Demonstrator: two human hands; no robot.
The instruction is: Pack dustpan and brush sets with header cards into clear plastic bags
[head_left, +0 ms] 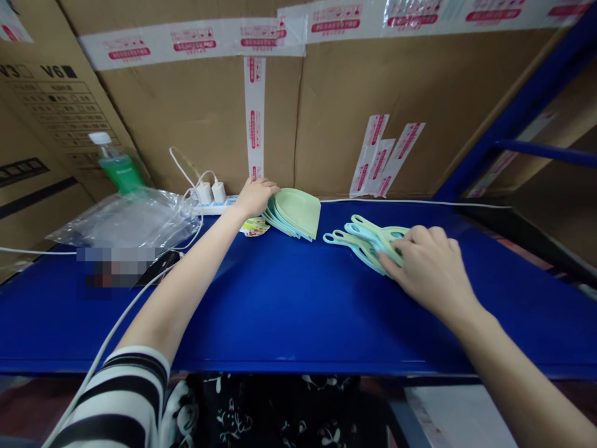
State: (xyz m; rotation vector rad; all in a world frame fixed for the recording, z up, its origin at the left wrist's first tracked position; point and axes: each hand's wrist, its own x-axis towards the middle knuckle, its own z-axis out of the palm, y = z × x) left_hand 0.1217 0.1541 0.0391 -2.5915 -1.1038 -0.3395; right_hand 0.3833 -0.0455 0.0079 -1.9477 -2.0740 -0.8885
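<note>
A stack of pale green and blue plastic dustpans stands on the blue shelf near the cardboard wall. My left hand reaches to the stack's left edge, its fingers curled on the pans. To the right lies a bundle of several pale green and blue plastic handles. My right hand rests on the right end of that bundle with fingers closed over it.
Large taped cardboard boxes form the back wall. A clear plastic bag, a green bottle, a power strip with chargers and a white cable sit at left. A blue rack frame rises at right.
</note>
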